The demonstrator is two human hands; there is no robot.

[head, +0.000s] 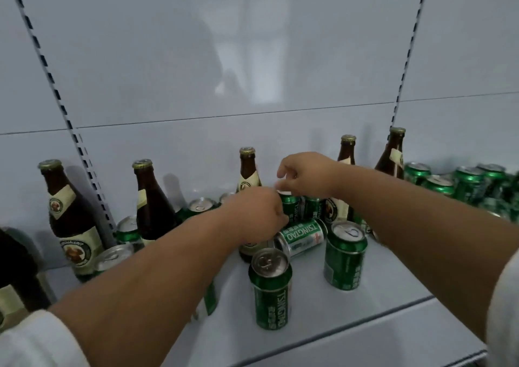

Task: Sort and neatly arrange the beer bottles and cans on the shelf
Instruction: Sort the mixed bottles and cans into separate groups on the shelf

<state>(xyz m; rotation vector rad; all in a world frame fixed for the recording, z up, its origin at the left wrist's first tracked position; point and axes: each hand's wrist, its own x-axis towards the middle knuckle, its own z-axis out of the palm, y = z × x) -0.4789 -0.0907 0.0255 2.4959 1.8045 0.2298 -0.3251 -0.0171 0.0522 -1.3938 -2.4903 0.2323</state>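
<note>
Roughly unsorted.
Shelf [379,305]: bottles [71,220] and cans [345,254] stand mixed, so sorting is barely begun, I judge.
Fallen can [302,236]: lies on its side mid-shelf, needs righting.
Left hand [252,212]: grip curled, contents hidden; cannot tell.
Right hand [304,174]: fingertips narrowly pinch rear can [289,203] at its top.

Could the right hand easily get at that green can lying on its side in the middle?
Probably yes. The right hand hovers just above and behind the tipped can, whose upper side is bare; the left hand beside it might crowd the reach a little.
</note>
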